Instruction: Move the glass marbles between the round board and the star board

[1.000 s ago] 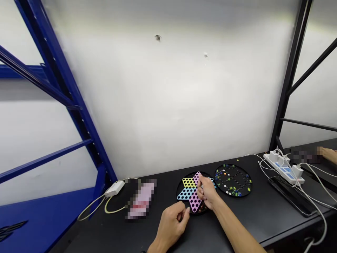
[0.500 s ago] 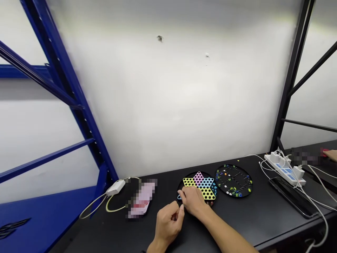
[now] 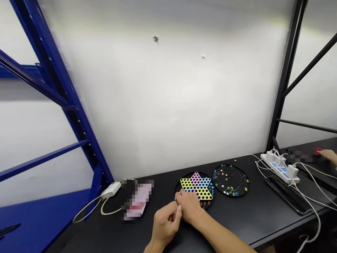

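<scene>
A Chinese checkers board (image 3: 204,193) with a yellow, pink and blue star of holes sits in a round black tray, marbles showing around its right rim. My right hand (image 3: 189,206) lies over the near-left part of the board, fingers curled down; whatever they pinch is hidden. Just left of it, in front of the tray, my left hand (image 3: 166,220) is closed in a loose fist, thumb and forefinger near the right fingers. I cannot make out anything inside it. A second round black tray (image 3: 234,180) with scattered marbles stands to the right.
On the right lie a white power strip (image 3: 280,168) with cables and a black phone (image 3: 286,194). A pink phone-like item (image 3: 139,200), partly blurred out, and a white adapter (image 3: 111,190) are at left. Another person's hand (image 3: 329,154) shows at far right.
The view has shifted slightly, moving the scene left. My right hand has drawn back a little toward me, uncovering more of the star; the left stays closed beside it.
</scene>
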`<state>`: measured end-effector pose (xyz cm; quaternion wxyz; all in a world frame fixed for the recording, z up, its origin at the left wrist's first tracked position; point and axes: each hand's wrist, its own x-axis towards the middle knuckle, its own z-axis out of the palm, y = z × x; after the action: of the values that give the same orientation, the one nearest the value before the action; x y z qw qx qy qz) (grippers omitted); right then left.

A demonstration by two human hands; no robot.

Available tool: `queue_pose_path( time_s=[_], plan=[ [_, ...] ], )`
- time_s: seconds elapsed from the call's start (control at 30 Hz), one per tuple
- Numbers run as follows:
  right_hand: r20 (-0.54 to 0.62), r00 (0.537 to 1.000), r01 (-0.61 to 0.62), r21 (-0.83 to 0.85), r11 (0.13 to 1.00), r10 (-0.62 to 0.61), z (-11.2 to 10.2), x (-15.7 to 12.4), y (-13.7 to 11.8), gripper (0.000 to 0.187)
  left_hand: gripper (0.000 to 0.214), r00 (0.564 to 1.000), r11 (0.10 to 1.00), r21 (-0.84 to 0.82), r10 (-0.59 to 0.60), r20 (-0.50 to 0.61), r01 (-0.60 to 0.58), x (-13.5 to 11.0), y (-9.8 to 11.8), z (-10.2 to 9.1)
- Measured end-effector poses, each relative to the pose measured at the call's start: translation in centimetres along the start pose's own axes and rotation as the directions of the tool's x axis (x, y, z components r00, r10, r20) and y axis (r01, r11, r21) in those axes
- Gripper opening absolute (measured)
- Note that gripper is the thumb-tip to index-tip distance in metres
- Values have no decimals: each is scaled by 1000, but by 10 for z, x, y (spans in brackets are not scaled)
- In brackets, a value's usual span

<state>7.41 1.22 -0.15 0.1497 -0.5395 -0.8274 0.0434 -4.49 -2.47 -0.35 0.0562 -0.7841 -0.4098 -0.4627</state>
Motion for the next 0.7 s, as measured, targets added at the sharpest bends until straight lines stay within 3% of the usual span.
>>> queue_pose_path(
  time_s=[0.43, 0.7],
  plan=[
    [-89, 987, 136, 35, 990, -132, 5, -4, -2, 15, 41, 999, 999, 10, 39, -6, -39, 2, 0, 2],
    [-103, 972, 205, -65, 977, -211, 8, -2, 0, 16, 42, 1000, 1000, 2, 17, 1, -17, 2, 0, 1]
  ],
)
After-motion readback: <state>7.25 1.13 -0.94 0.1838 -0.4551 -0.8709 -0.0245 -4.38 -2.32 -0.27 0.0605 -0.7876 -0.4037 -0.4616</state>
